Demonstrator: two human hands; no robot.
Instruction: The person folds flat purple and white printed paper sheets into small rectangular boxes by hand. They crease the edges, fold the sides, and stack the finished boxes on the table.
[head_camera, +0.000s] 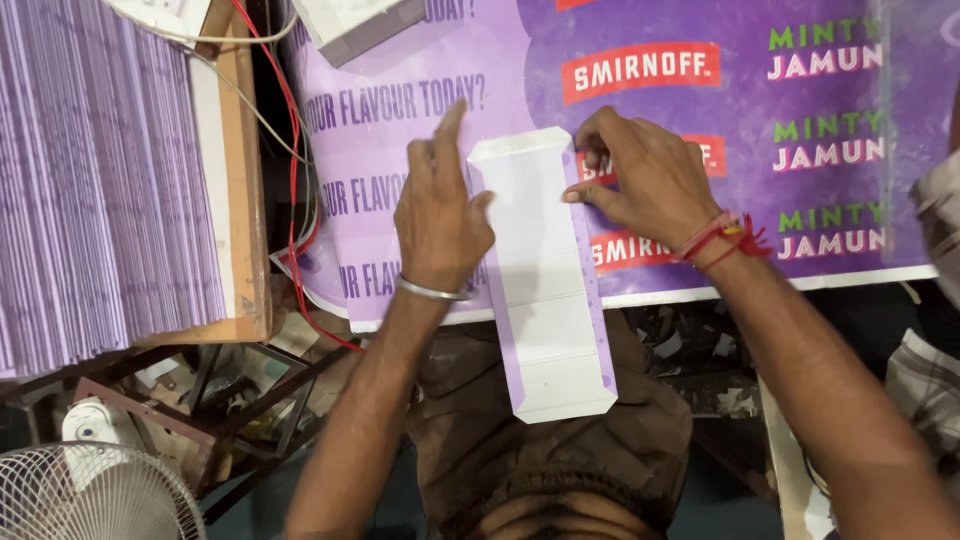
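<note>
Both hands are flanking a long card strip (545, 290): left hand (440, 215) is pressing flat on its left edge, right hand (640, 175) is pinching its right edge, long axis running away from the body.

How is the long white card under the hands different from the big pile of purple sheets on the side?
The white card is a single piece lying flat with its pale side up, while the purple stack is many sheets packed together with their edges showing. The card is long and narrow; the stack is broad. The left hand and right hand press on the card; nobody touches the stack. Both show the same lilac colour.
</note>
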